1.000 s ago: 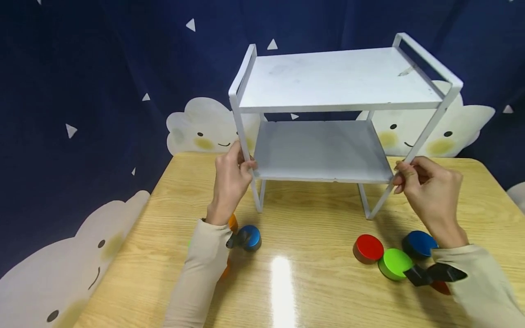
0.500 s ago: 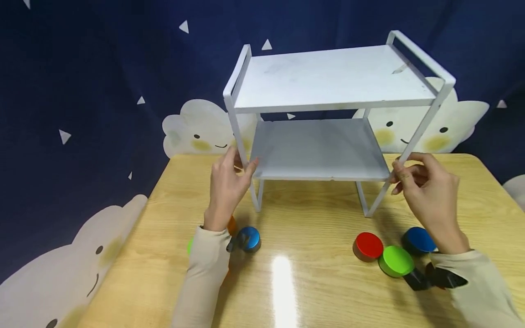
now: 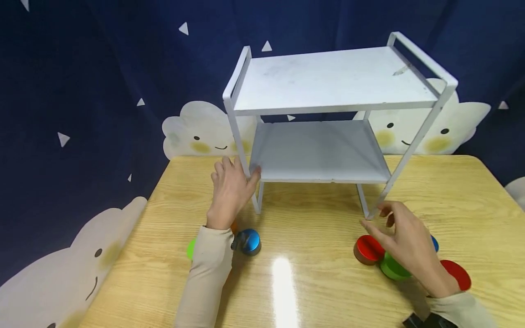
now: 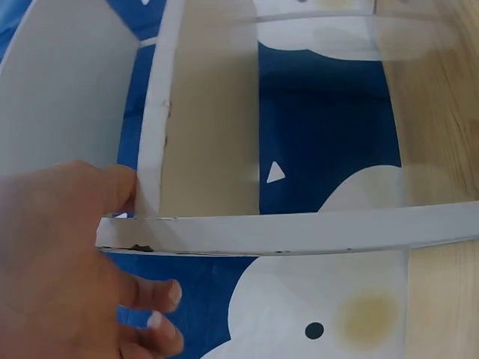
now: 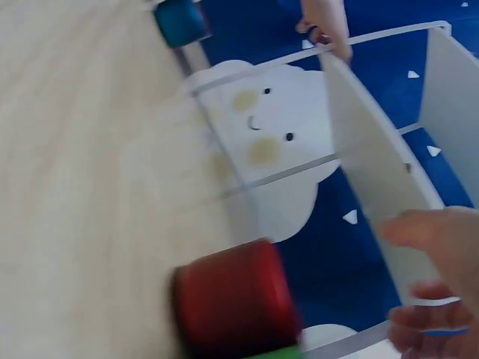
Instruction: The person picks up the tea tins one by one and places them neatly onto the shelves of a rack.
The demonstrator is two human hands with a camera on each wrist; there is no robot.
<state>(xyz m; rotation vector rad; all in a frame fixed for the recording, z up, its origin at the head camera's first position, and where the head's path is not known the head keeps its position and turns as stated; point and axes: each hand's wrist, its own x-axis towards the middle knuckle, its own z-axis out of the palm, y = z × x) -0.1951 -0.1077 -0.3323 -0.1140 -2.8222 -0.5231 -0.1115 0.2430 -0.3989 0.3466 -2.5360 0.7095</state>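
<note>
A white two-tier shelf rack (image 3: 336, 82) stands on the wooden table in the head view. My left hand (image 3: 230, 193) is at its front left post, thumb at the lower shelf's corner and fingers loosely bent outside; in the left wrist view these fingers (image 4: 168, 295) are apart from the post. My right hand (image 3: 410, 241) is beside the foot of the front right post, its thumb and fingers apart with nothing between them. Beneath it lie a red cylinder (image 3: 368, 249), a green cylinder (image 3: 391, 268) and a mostly hidden blue cylinder (image 3: 434, 243).
Another red cylinder (image 3: 457, 274) lies right of my right wrist. Near my left forearm are a blue cylinder (image 3: 250, 241), a partly covered green piece (image 3: 191, 249) and an orange one (image 3: 234, 226). A dark blue curtain (image 3: 102, 68) hangs behind the table (image 3: 320, 278).
My right hand has let go of the right post and moved down toward the cylinders. The left hand's fingers have loosened and slid slightly lower at the left post. The rack stays put.
</note>
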